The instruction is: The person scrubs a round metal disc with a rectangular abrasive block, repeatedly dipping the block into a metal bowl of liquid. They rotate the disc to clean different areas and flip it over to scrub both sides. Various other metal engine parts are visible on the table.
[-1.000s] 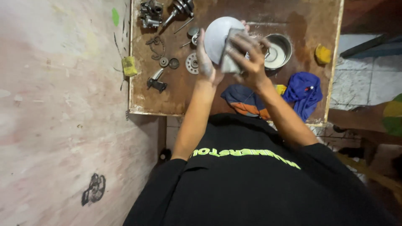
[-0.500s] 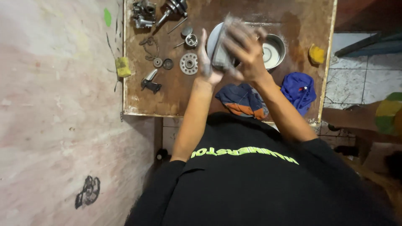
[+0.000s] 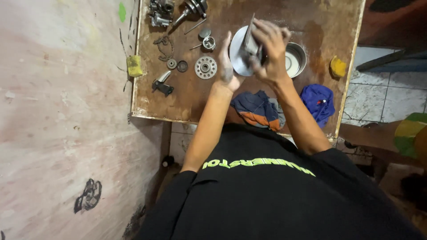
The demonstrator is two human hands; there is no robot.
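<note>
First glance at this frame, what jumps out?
The two grimy hands raised over the brown table: the left hand steadies a round grey metal disc while the right hand presses a grey pad against it. Just right of them sits a metal bowl; to the left lie small engine parts, including a holed round plate. Bright blue cloth lies at the table's near right edge.

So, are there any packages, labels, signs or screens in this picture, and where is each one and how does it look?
No packages, signs or screens are in view.
Printed lettering: across the black shirt, low in the picture; one curved line of bright yellow-green letters.
Painted mark: on the pinkish floor at lower left; a small dark, blotchy figure.
Green patch: on the floor at upper left, beside the brown table; a small oval.
</note>
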